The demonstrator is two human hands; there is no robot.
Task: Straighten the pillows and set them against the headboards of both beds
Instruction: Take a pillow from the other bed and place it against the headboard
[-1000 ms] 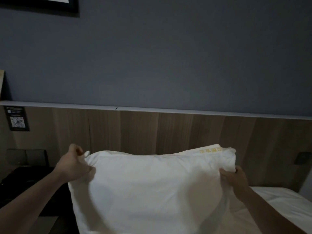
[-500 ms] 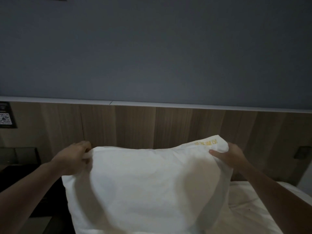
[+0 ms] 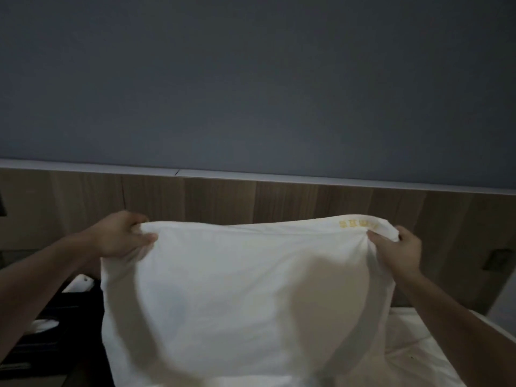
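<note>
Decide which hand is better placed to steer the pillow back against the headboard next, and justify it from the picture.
Right, marginally. The right hand pinches the pillow corner over the bed, close to the wooden headboard. The left hand grips the opposite corner, which hangs past the bed's edge. Both should probably move together.

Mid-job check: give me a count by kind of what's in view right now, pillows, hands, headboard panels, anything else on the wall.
Pillows: 1, white pillow, held up by its top corners
Hands: 2, left hand and right hand, each gripping a corner
Headboards: 1, wooden headboard
Beds: 1, bed sheet visible lower right
Wall sockets: 1, dark socket
Total: 6
</note>
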